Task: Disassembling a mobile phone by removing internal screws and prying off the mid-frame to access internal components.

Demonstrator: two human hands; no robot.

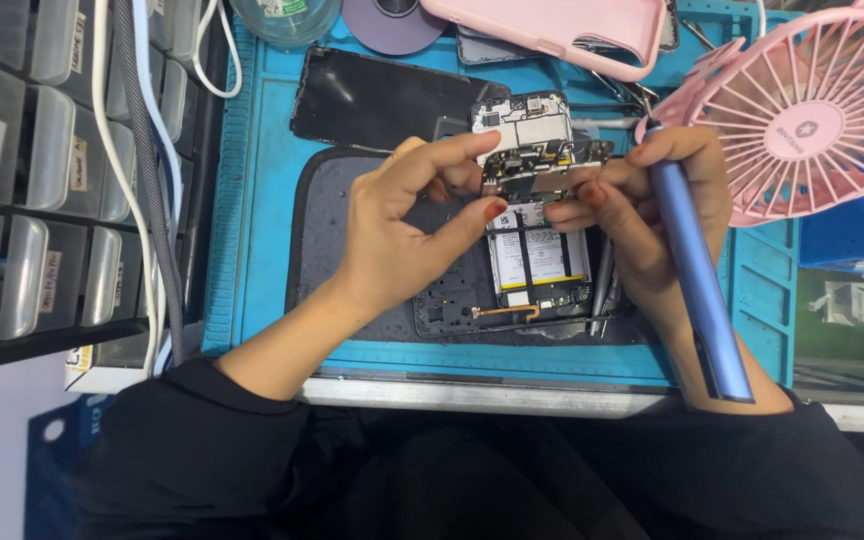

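Both hands meet over an opened smartphone (537, 270) that lies face down with its back cover off. The left hand (402, 225) is closed in a pinch, thumb and forefinger gripping the left edge of a small circuit board (537, 150) lifted up at the top end of the phone. The right hand (642, 200) takes the board's right edge with its fingertips, and at the same time keeps a blue pen-shaped electric screwdriver (697, 280) tucked between thumb and palm, its shaft running down along the wrist toward the black sleeve.

Below the board, the phone's white battery (542, 255) shows, crossed by a black strip, with an orange flex cable (507, 313) at the lower end. Metal tweezers (602, 290) lie just beside the phone's right edge. The phone rests on a dark grey pad (337, 250), which lies on a blue silicone repair mat (252, 250) covering the counter (512, 395).

Above the pad lies a black phone panel (372, 95). Farther back sit a pink phone case (552, 30), a purple disc (392, 20) and a clear round tub (287, 15). A pink desk fan (812, 110) stands just right of the right hand. At the left, racks of small clear parts drawers (42, 170) stand beside the mat, with white and grey cables (142, 200) hanging in front of them.
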